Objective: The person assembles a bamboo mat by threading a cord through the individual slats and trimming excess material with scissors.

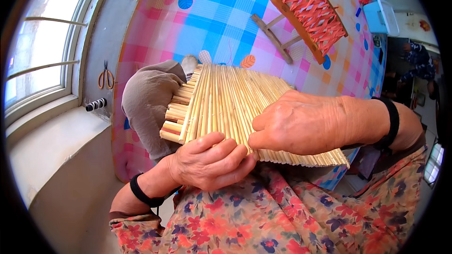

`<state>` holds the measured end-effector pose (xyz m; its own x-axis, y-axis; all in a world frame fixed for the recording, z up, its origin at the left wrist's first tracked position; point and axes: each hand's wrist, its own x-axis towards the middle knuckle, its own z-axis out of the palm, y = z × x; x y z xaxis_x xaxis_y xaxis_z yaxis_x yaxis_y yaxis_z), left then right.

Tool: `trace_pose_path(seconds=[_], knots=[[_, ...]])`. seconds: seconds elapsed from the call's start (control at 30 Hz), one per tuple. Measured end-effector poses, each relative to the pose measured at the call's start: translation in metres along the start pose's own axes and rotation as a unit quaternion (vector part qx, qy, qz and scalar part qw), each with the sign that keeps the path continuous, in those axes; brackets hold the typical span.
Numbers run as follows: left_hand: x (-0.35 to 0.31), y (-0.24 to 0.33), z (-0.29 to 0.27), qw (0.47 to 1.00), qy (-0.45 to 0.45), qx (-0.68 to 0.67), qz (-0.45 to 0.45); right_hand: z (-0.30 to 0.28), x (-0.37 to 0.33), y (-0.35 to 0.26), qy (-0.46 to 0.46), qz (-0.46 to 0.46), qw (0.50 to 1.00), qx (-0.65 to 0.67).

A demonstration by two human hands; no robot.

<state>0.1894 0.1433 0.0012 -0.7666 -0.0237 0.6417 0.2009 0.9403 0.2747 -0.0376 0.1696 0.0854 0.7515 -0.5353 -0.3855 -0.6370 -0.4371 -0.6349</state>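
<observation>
A panel of straw-coloured stalks (235,91), laid side by side and bound together, rests across my lap. Shorter stalk ends stick out along its left side. My left hand (212,162) grips the panel's near edge, thumb and fingers curled around it. Just right of it, my right hand (301,122) lies over the stalks with its fingers closed in a pinch at the same edge. Whatever those fingertips hold, if anything, is hidden. The two hands almost meet at the edge.
Scissors (106,77) hang on the wall by the window at left, above a black-and-white striped roll (96,105) on the sill. A stool with a woven red seat (313,14) stands on the checked floor covering (230,0). A pale blue bin (376,17) is at far right.
</observation>
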Motion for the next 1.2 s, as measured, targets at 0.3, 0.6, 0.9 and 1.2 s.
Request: trace_pose_path(seconds=[0.3,0.6,0.9,1.2], knots=[[0.006,-0.019,-0.001,0.999,-0.012,-0.032,0.024,-0.012,-0.024,-0.005,0.079,0.042,0.985,-0.146],[0.003,-0.021,-0.003,0.996,-0.045,-0.049,0.062,-0.007,-0.016,-0.009,0.046,0.005,0.982,-0.181],[-0.002,-0.022,0.006,0.996,-0.028,-0.038,0.072,-0.004,-0.016,-0.012,0.024,-0.003,0.988,-0.153],[-0.004,-0.021,0.009,0.996,-0.016,-0.037,0.074,-0.005,-0.011,-0.009,0.028,-0.007,0.988,-0.155]])
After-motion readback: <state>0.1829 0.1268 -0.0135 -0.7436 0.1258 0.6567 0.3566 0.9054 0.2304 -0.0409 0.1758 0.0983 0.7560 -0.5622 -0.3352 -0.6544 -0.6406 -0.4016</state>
